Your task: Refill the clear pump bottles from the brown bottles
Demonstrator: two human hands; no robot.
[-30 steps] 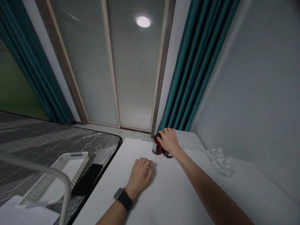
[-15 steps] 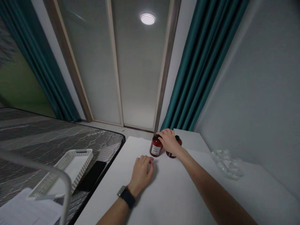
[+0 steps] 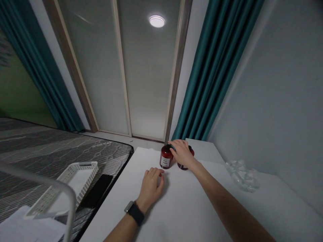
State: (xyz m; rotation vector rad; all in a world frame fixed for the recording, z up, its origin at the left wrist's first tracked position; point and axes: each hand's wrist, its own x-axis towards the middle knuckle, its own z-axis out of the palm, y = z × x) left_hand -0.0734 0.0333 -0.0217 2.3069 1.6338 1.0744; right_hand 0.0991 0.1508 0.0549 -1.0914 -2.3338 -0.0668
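Head view: right hand [image 3: 182, 154] over two upright red bottles [image 3: 166, 158], grip unclear; left hand [image 3: 151, 189] open, empty.

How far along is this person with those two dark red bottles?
Done: a dark red labelled bottle and a second dark red bottle stand upright on the white table. In hand: the right hand rests across both. Left: the empty left hand and a crumpled clear plastic bag sit apart.

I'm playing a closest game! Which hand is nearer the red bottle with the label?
Right. The right hand touches the top of the labelled bottle from its right side. The left hand rests on the table in front of the bottle, not touching it.
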